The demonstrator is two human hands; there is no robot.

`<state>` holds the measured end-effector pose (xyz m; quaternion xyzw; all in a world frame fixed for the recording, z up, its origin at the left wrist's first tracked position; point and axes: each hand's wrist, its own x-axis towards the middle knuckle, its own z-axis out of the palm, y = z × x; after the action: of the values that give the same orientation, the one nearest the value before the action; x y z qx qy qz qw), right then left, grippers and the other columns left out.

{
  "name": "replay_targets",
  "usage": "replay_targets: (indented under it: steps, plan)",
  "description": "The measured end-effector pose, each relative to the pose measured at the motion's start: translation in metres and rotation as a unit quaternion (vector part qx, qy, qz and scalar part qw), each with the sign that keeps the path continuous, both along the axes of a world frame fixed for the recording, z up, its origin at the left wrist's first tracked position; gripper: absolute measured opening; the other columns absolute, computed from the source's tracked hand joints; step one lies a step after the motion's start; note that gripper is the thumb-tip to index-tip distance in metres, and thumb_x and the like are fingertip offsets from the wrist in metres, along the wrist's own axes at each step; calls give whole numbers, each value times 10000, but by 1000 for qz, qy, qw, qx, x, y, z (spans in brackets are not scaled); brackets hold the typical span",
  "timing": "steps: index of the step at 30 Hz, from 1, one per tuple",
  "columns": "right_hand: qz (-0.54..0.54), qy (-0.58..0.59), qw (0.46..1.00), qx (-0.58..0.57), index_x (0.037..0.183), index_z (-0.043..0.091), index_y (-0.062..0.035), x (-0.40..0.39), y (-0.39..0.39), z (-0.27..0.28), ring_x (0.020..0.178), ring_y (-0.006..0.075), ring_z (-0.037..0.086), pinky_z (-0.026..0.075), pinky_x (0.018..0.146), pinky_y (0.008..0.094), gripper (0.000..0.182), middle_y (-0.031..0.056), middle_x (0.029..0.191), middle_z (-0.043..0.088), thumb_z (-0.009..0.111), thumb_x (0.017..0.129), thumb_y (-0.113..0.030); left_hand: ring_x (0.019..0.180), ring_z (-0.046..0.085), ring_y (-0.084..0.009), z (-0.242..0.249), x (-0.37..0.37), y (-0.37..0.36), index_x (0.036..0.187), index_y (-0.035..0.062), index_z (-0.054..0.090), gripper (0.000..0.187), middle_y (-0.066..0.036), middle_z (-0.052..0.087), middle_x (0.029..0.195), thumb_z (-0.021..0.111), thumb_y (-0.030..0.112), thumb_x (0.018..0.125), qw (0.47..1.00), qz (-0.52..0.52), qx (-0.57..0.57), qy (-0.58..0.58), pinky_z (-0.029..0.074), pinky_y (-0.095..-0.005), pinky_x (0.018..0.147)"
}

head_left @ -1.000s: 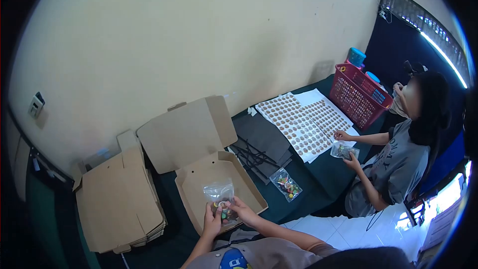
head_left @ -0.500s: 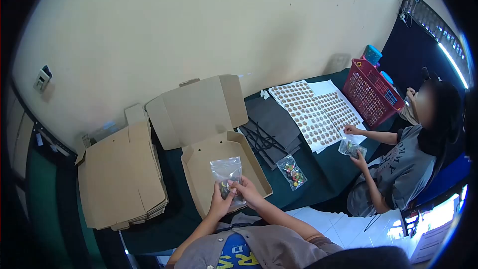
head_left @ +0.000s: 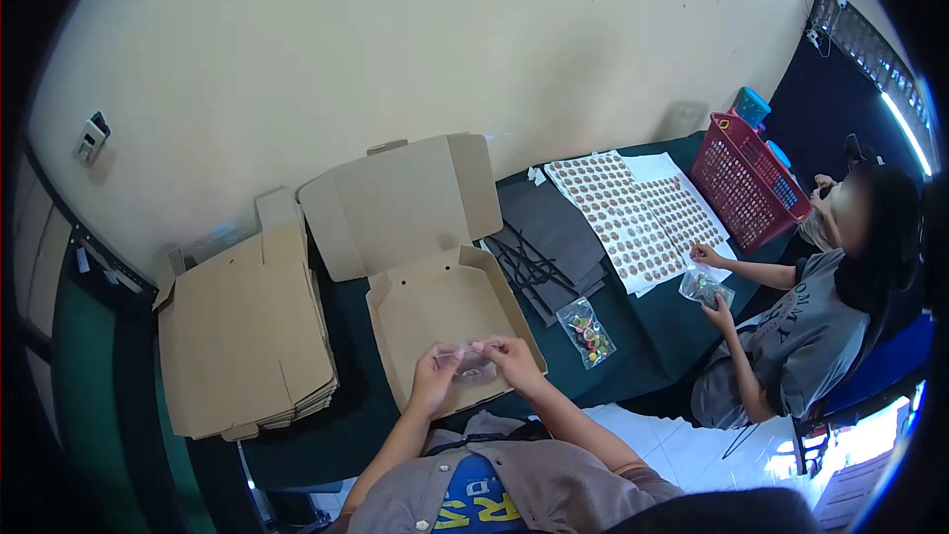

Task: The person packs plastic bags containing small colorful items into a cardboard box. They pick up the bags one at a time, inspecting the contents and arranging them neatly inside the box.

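Over the open cardboard box (head_left: 445, 307), a clear plastic bag (head_left: 474, 366) is held at its upper edge by both hands. My left hand (head_left: 435, 376) pinches the left side of that edge, and my right hand (head_left: 507, 360) pinches the right side. The bag's contents are hard to make out. Right of the box lies another clear bag (head_left: 586, 333) with small colourful pieces inside. Black strips (head_left: 531, 265) rest on dark grey sheets (head_left: 559, 234) beside the box.
Stacked flat cardboard boxes (head_left: 242, 336) lie at the left. Sheets of round stickers (head_left: 618, 218) and a red basket (head_left: 746, 183) are at the right. A co-worker (head_left: 811, 316) there holds a clear bag (head_left: 704, 287). Another person's hands show behind.
My hands have moved apart to the bag's upper corners, and the bag is now tilted instead of lying face up. The view has shifted slightly.
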<state>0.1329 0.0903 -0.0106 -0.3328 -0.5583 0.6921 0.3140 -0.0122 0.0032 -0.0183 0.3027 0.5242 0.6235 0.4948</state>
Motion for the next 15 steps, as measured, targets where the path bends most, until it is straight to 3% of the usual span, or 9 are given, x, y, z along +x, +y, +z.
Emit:
replay_targets:
  steps: [4,5,7,11,13,14,15]
  plan:
    - [45,-46,996,-54,1025,616,10,1,3,6,844,110,547,429,783,250,327,54,918,624,502,902,-271,820,582,-126,-4,-7,2,978,-2,586,261,-70,636,872,524,239,897,999,-23,15,27,444,-258,773]
    - [39,-2,997,-74,1009,611,3,1,4,3,839,105,546,425,780,245,321,45,911,619,490,909,-277,820,582,-126,-5,-8,2,978,-2,586,261,-70,636,872,524,239,897,999,-21,16,27,444,-258,773]
    - [34,42,994,-95,993,605,-3,3,5,-5,834,101,546,421,778,241,316,36,904,614,478,916,-282,862,594,-150,-7,-11,-1,1024,-8,574,319,-103,639,919,439,266,933,999,-52,10,-12,436,-257,815]
    - [134,-9,989,-61,1109,511,-9,3,-9,-5,896,113,538,425,799,263,335,65,975,594,507,905,-275,876,597,-158,-19,-23,-6,1057,-20,544,379,-103,636,928,378,302,948,995,-18,-12,-97,437,-262,827]
    - [163,13,986,-21,1158,443,-12,-1,-19,-16,865,116,547,436,772,274,357,76,934,597,552,883,-213,1043,538,-201,-19,-32,-10,1187,6,477,358,-157,580,1091,384,257,951,985,24,-41,-167,389,-310,925]
    - [164,14,986,-21,1158,443,-12,-2,-19,-21,865,116,547,436,772,274,357,76,934,597,552,883,-213,1043,538,-201,-20,-32,-11,1187,6,477,358,-157,580,1091,384,257,951,985,26,-41,-166,389,-310,925]
    - [153,-15,986,-57,1144,455,-14,-3,-18,-25,834,111,549,438,742,263,337,69,911,602,554,880,-198,1121,443,-235,-20,-29,-12,1260,44,326,400,-180,444,1191,402,275,942,990,89,-20,-106,351,-334,955]
